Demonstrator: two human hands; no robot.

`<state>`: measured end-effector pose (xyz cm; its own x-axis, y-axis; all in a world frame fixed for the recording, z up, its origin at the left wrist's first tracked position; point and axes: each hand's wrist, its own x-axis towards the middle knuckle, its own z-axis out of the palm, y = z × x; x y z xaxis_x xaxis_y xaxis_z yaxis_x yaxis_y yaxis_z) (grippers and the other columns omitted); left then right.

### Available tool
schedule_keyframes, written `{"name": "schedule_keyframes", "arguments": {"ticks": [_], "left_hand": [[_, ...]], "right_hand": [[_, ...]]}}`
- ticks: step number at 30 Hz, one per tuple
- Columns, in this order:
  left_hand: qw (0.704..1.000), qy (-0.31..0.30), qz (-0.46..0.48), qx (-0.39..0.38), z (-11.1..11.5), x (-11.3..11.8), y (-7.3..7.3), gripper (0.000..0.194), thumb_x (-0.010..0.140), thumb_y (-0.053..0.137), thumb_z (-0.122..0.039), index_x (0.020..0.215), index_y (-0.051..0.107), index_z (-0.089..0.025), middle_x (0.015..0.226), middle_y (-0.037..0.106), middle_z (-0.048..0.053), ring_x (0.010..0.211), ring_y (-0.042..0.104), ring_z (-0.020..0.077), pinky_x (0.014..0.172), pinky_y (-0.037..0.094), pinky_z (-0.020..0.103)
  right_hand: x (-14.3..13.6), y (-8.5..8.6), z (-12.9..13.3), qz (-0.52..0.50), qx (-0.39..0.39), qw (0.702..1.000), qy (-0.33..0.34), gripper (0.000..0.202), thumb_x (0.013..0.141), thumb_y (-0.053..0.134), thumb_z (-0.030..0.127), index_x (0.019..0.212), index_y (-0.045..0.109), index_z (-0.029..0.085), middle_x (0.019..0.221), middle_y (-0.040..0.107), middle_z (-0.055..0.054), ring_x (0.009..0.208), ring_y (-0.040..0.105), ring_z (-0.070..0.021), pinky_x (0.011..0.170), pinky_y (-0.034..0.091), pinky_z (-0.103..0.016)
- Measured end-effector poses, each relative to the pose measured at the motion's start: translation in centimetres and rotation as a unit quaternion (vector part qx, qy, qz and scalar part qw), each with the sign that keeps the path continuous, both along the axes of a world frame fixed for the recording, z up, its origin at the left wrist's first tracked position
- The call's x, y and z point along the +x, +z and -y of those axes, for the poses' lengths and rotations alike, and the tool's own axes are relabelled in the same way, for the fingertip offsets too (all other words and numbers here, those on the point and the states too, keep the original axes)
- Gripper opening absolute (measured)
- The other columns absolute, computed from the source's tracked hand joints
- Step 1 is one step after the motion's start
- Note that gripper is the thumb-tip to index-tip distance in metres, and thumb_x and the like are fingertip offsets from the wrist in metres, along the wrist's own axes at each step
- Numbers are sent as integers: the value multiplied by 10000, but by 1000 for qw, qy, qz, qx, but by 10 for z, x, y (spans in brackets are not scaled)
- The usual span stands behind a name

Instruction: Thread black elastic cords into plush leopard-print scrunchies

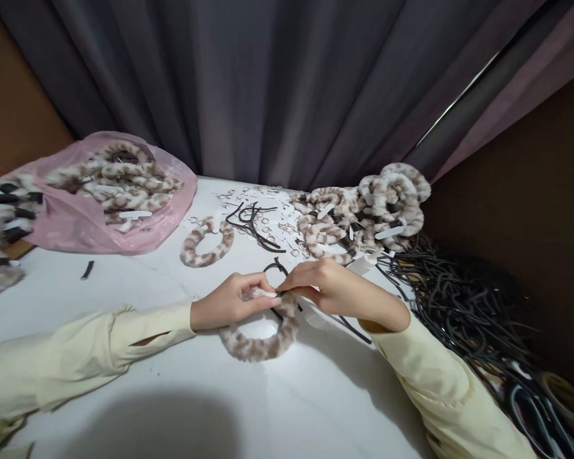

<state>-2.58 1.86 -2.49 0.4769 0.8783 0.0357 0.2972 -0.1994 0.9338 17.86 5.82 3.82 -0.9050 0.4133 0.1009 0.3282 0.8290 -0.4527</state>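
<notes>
A fluffy brown-and-white ring [263, 347] lies at the table's middle front. My left hand [234, 298] pinches its upper side between thumb and fingers. From the right, my right hand [328, 287] meets it with closed fingertips on a thin black cord [273, 264], which loops up behind the fingers. The exact crossing of cord and ring is hidden by my fingertips. Another black cord piece [356, 329] sticks out below my right hand. Just beyond my hands lies a second fluffy ring [207, 248] with a white tag.
A pink plastic bag [176, 217] full of fluffy rings stands at left, with more furry pieces [2, 217] beside it. Metal rings and white tags [282, 220], loose black cords [253, 223] and a pile of fluffy rings [392, 201] lie behind. Tangled black cords [463, 306] spread at right.
</notes>
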Motion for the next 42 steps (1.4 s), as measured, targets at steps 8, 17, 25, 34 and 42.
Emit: {"name": "schedule_keyframes", "arguments": {"ticks": [8, 17, 25, 34, 42], "left_hand": [[956, -25, -32, 289, 10, 3, 2, 136, 888, 435, -202, 851, 548, -137, 743, 587, 61, 684, 517, 131, 630, 405, 223], [914, -64, -41, 398, 16, 3, 11, 129, 853, 398, -73, 878, 476, -172, 746, 594, 67, 657, 506, 141, 608, 434, 251], [894, -32, -81, 440, 19, 2, 14, 292, 839, 470, -102, 1097, 365, -188, 741, 567, 31, 587, 511, 135, 540, 411, 235], [894, -33, -87, 438, 22, 2, 19, 206, 814, 413, -74, 969, 453, -204, 700, 581, 29, 527, 484, 125, 476, 350, 235], [856, -14, -112, 504, 25, 0, 23, 336, 753, 380, -5, 1013, 502, -180, 618, 547, 30, 506, 463, 141, 471, 361, 240]], "right_hand": [[6, 17, 12, -7, 79, 997, -6, 226, 846, 464, 79, 875, 678, 147, 824, 648, -72, 747, 584, -139, 684, 450, -239], [2, 11, 10, -46, 135, 990, 14, 213, 866, 474, 86, 928, 665, 155, 881, 664, -63, 845, 568, -156, 773, 435, -308], [-2, 4, 8, -81, 149, 985, 17, 230, 858, 479, 81, 945, 667, 182, 1002, 641, -75, 974, 519, -178, 833, 419, -352], [-7, 4, 14, -115, 160, 980, -11, 263, 844, 482, 55, 929, 677, 212, 972, 648, -54, 998, 500, -193, 835, 386, -369], [-13, -9, 5, -103, 85, 991, -9, 148, 812, 570, 104, 801, 702, 170, 857, 608, -60, 836, 499, -162, 764, 408, -308]]}}
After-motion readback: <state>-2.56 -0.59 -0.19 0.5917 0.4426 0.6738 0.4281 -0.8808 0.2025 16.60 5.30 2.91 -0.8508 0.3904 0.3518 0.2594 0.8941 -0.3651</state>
